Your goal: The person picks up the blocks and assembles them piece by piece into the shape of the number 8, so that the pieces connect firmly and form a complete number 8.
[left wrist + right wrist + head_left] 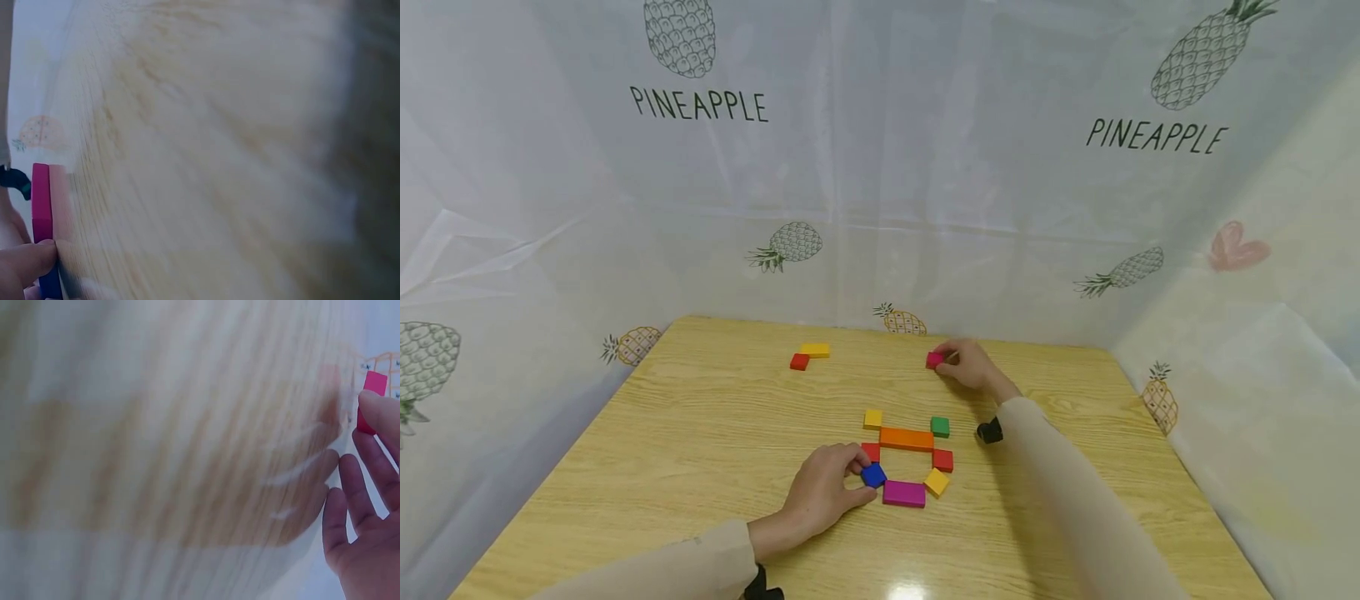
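My left hand pinches a blue square block between thumb and fingers, at the left corner of a ring of blocks. Beside it sit a red block and a long magenta block; the magenta one shows upright along the left wrist view's edge. Farther back, my right hand pinches a small pink block between thumb and fingertips. In the right wrist view that pink block sticks out past the thumb, while the other fingers spread loosely below.
An orange bar forms the ring's far side, with yellow and green blocks at its ends. Red and yellow blocks line the right. Another red block touches a yellow bar at the back. A printed curtain surrounds the table.
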The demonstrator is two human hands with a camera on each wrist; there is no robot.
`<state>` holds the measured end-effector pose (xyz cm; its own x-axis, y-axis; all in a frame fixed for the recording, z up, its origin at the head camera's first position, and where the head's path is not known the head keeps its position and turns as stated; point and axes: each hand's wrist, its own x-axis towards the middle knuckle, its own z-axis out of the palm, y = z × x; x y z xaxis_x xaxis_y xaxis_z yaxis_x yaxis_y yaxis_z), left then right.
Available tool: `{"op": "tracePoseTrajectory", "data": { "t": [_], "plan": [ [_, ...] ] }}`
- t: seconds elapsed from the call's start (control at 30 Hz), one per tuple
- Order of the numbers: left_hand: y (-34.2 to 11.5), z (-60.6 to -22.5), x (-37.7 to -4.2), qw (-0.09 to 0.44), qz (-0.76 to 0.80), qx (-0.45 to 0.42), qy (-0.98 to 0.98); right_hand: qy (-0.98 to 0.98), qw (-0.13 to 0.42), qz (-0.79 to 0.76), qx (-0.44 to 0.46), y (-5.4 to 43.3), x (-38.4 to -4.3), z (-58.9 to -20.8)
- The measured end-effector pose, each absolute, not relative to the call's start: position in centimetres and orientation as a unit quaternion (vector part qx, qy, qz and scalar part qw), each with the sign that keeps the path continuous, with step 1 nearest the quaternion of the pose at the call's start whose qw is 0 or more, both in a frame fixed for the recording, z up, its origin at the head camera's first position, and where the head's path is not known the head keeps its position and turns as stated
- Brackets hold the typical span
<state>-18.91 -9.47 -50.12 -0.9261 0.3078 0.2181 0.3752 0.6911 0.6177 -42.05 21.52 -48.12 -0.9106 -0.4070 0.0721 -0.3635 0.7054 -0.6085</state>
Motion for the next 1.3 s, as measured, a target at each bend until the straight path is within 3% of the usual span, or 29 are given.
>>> {"op": "tracePoseTrajectory", "data": {
  "t": [0.67, 1.3],
  "plan": [
    [-9.5, -50.1, -18.7, 0.04, -0.347, -0.183, -0.919, 0.9, 0.064, -0.27, -0.338, 21.8, -37.5, -47.8],
    [-9.4, -50.0, -18.7, 0.041, -0.351, -0.177, -0.919, 0.881, 0.081, -0.268, -0.382, 22.4, -35.8, -47.6]
  ]
}}
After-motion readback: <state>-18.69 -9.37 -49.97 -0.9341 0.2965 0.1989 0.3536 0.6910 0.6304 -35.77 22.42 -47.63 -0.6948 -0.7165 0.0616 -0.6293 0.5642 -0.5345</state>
